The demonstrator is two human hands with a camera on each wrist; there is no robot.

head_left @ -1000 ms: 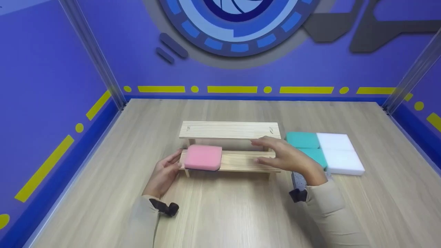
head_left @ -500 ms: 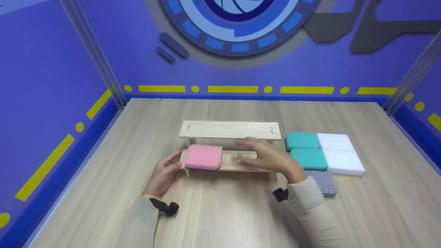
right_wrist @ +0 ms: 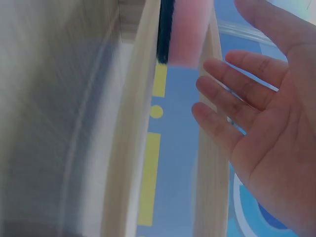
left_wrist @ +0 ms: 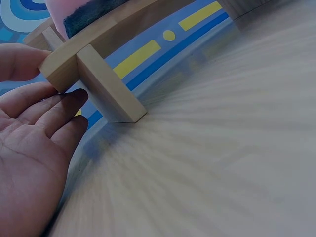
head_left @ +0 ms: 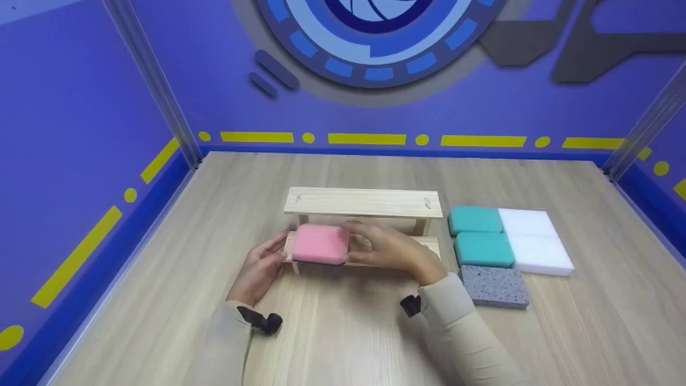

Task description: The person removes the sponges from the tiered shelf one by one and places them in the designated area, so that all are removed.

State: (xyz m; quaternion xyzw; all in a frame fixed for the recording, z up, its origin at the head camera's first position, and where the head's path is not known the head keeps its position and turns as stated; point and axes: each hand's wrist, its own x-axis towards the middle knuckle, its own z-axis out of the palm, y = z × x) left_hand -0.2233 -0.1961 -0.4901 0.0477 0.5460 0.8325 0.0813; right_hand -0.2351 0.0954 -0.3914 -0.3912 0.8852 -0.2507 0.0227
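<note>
A two-tier wooden rack (head_left: 362, 202) stands mid-table. On the left part of its lower board lies a pink sponge (head_left: 321, 244) with a dark scouring layer (left_wrist: 94, 19) underneath. My left hand (head_left: 260, 271) pinches the left end of that board; in the left wrist view the thumb (left_wrist: 19, 62) and fingers lie on either side of the board's end. Over the lower board, my right hand (head_left: 394, 249) reaches to the sponge's right edge, its thumb in front and its fingers behind. The fingers look fairly straight in the right wrist view, and contact with the sponge is unclear.
Right of the rack lie two green sponges (head_left: 485, 249), white foam blocks (head_left: 538, 254) and a speckled grey sponge (head_left: 494, 287), grouped close together. Blue panels (head_left: 375, 115) enclose the table at the back and sides.
My right hand has moved left along the lower board to the pink sponge, uncovering the grey sponge. My left hand keeps its hold on the rack; the view has shifted slightly.
</note>
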